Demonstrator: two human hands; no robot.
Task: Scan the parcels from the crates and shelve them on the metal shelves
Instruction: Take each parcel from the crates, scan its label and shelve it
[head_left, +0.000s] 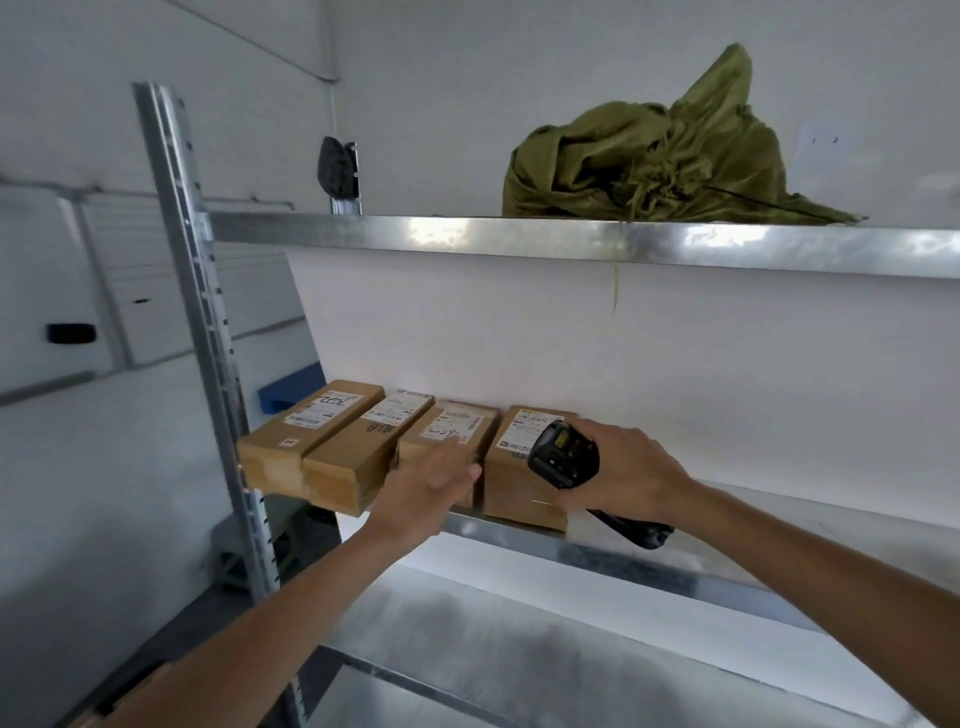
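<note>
Parcels, four cardboard boxes, sat in a row on the middle metal shelf, labels facing up, probably so they could be read. Straight fingers of the left hand pressed the front of the third parcel, apparently pushing it back into line. The right hand was clamped round a black handheld scanner, its head held over the fourth parcel. A green sack lay on the shelf above.

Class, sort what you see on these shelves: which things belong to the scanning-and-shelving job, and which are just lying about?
Job: four cardboard parcels, handheld scanner in the right hand, left hand touching a parcel, metal shelves.
Lying about: green sack, black object, blue block.
</note>
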